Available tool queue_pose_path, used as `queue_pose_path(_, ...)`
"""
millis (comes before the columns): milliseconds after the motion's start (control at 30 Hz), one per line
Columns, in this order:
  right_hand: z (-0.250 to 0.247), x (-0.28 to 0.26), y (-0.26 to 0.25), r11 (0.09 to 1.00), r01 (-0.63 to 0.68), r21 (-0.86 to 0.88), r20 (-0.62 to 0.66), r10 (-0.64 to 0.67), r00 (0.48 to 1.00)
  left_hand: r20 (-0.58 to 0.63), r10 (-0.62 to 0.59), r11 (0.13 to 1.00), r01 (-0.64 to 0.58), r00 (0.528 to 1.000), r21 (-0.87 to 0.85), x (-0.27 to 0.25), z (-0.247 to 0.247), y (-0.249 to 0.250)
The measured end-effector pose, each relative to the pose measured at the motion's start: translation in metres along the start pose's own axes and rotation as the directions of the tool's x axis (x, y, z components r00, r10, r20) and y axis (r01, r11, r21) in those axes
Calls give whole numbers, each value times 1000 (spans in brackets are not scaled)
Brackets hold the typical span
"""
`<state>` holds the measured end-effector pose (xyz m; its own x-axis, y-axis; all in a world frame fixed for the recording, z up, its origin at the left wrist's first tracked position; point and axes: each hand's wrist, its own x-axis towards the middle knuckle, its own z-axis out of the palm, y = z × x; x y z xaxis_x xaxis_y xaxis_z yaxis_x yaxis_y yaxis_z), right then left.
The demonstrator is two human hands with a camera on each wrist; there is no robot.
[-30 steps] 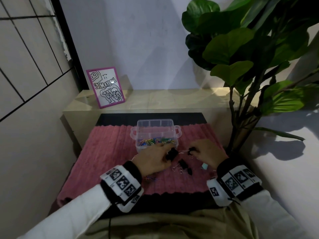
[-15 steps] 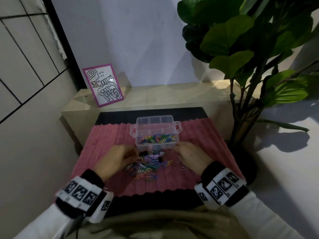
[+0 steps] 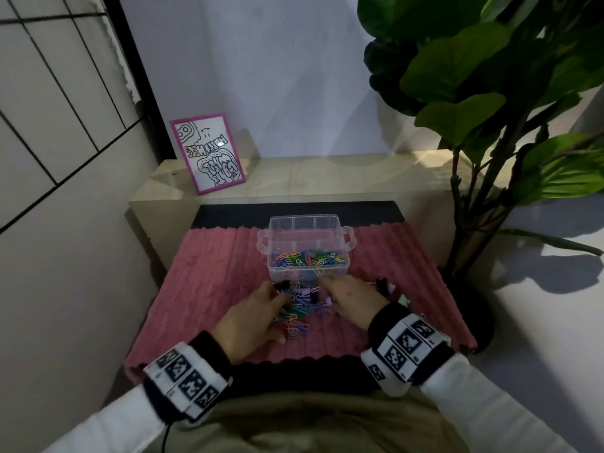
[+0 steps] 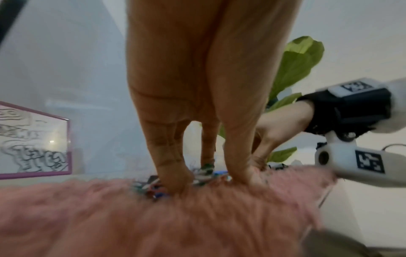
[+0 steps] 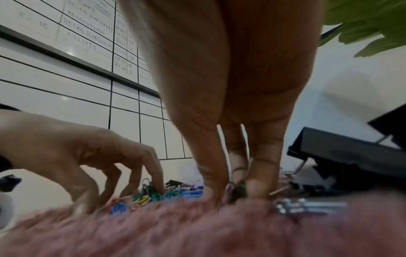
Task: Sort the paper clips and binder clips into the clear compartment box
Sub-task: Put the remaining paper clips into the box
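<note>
- You are working on the pink rug (image 3: 209, 282), with the clear compartment box (image 3: 307, 246) standing just beyond your hands and already holding coloured paper clips in its near compartment.
- You are gathering the mixed pile of clips (image 3: 299, 308) lying between your hands; next you are likely needing to separate one kind and lift it over the box's near wall.
- Your left hand (image 3: 251, 315) is raking, fingers spread and curled down into the pile.
- Your right hand (image 3: 351, 297) is reaching down, fingertips (image 5: 256, 189) close together around a small clip; whether pinching, I cannot tell.
- Only the right wrist view is showing a large black binder clip (image 5: 351, 156) beside you.
</note>
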<state>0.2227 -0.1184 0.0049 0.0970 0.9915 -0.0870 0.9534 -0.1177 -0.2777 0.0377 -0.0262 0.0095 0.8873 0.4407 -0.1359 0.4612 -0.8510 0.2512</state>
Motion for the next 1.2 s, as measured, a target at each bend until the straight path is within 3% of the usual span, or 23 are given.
queue_pose_path(133, 1, -4, 0, 999, 26, 21, -29, -25, 999, -39, 47, 999, -46, 998, 17, 15, 3, 5)
queue_pose_path(267, -4, -1, 7, 984, -25, 175, -70, 38, 997, -83, 61, 990, -71, 995, -119, 22, -1, -4)
queue_pose_path(467, -8, -2, 8, 980, 12, 200, -198, 28, 980, -197, -65, 931, -12, 978, -365, 15, -11, -17)
queue_pose_path(600, -6, 0, -15, 975, 79, 208, -67, -66, 996, -224, -80, 916, -17, 971, -402, 12, -15, -22)
queue_pose_path(700, 3, 3, -31, 995, 37, 95, 106, -48, 993, -208, -80, 899, -20, 975, -437, 10, -14, -25)
queue_pose_path(800, 10, 5, -39, 999, 40, 14, 99, -41, 994, -202, -104, 878, -5, 974, -479, 8, -13, -31)
queue_pose_path(900, 9, 8, -31, 988, 47, 147, 14, -50, 999, -197, -124, 857, 5, 973, -515, 7, -16, -36)
queue_pose_path(1100, -10, -5, -1, 882, -70, 467, -113, 138, 984, -142, -127, 755, 3, 982, -656, 11, -21, -36)
queue_pose_path(1200, -7, -9, 8, 869, -73, 490, -140, 161, 977, -131, -59, 777, -37, 990, -629, 17, -19, -28)
